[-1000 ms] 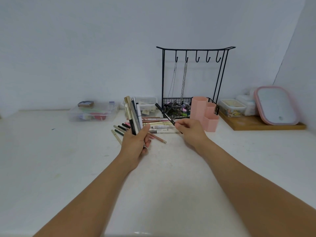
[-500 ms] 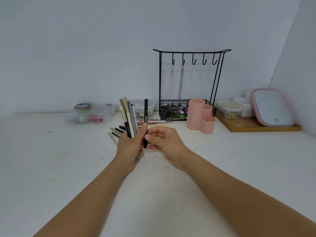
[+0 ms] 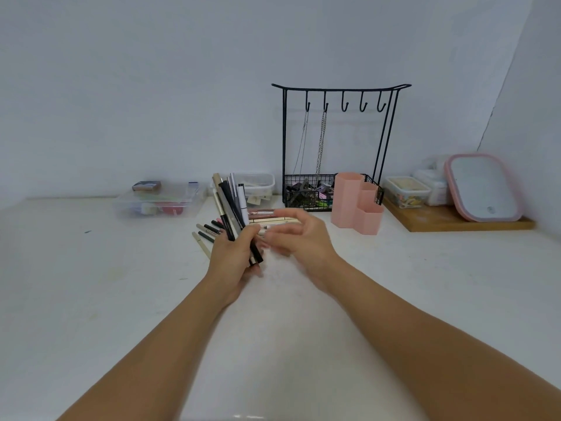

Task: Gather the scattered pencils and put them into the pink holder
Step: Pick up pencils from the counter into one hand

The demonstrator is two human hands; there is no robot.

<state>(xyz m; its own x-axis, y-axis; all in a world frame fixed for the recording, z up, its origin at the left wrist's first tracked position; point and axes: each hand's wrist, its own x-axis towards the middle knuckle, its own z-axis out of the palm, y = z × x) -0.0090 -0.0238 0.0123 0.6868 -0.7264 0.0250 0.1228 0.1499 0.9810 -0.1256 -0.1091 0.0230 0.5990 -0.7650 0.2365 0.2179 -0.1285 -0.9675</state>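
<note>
On my feed a black wire rack (image 3: 340,141) stands at the back of the white table (image 3: 91,299), two chains (image 3: 318,147) hanging from its hooks over a basket of small clutter. Left of it I see two clear plastic boxes (image 3: 158,202) against the wall. To the right, a wooden board (image 3: 455,221) carries lidded containers (image 3: 405,191) and a pink-rimmed mirror (image 3: 482,186) leaning back.

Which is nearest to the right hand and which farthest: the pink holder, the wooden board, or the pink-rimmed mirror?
From the right hand, in the head view:
1. Pink holder, just to its right.
2. Wooden board, farther right.
3. Pink-rimmed mirror, leaning at the far right on the board.
</note>
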